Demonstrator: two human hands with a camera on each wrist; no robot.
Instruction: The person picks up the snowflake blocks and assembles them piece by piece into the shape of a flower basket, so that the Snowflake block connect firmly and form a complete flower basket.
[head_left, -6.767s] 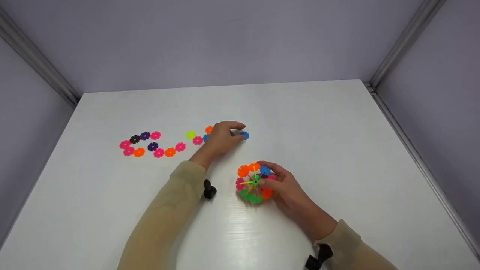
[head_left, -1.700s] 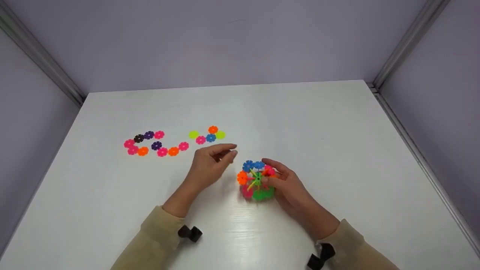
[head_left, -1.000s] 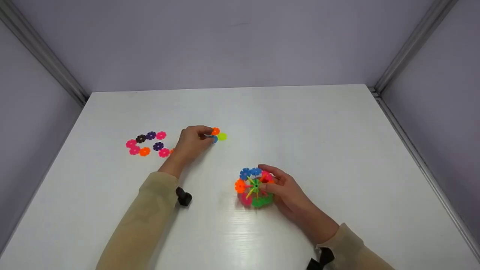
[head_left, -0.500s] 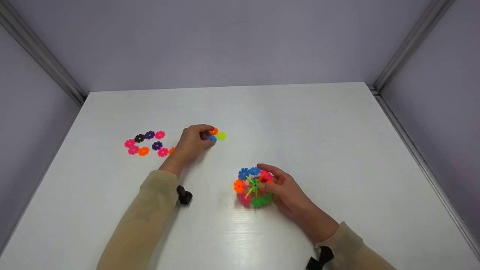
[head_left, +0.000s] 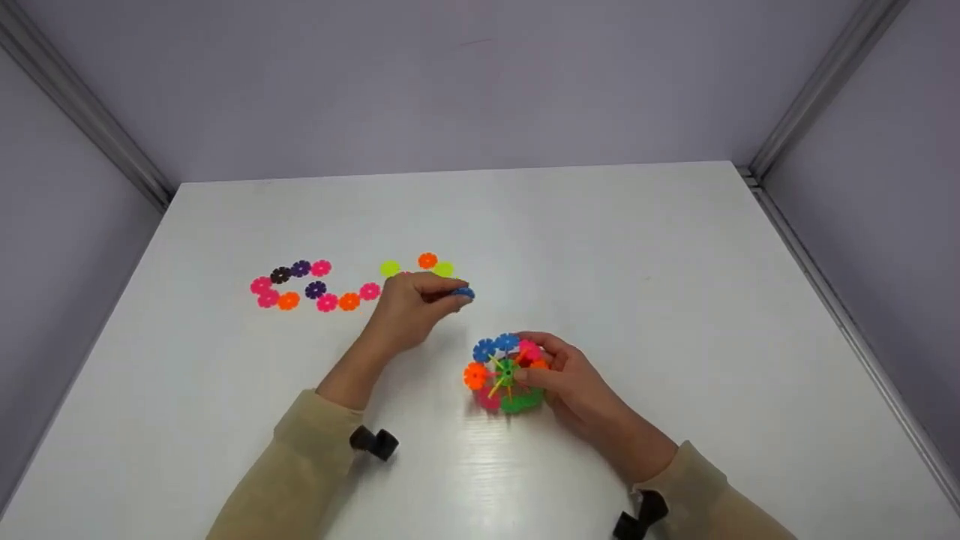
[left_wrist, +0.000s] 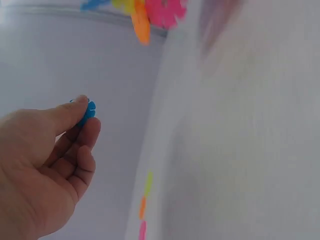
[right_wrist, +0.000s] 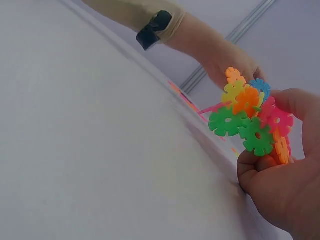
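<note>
My left hand [head_left: 409,309] pinches a blue snowflake disc [head_left: 464,293] between thumb and fingertips, raised over the table. In the left wrist view the same notched blue disc [left_wrist: 89,112] shows at the thumb tip. Farther right, my right hand [head_left: 577,382] grips a round model of interlocked snowflake discs [head_left: 507,373], with its thumb near the green centre. Blue, orange, pink and green discs ring that centre. The right wrist view shows the model's green discs [right_wrist: 257,136] facing the camera; my fingers hide part of its right side.
Loose discs lie flat on the white table [head_left: 637,315]: a curved row with a pink disc [head_left: 327,302] at left, and an orange disc [head_left: 427,260] and yellow disc [head_left: 444,268] just behind my left hand. Grey walls [head_left: 480,90] enclose the table's back and sides.
My left hand took the blue disc from the loose group and brought it right and nearer. Earlier, another blue disc left the table, and the model now shows two blue discs on top.
</note>
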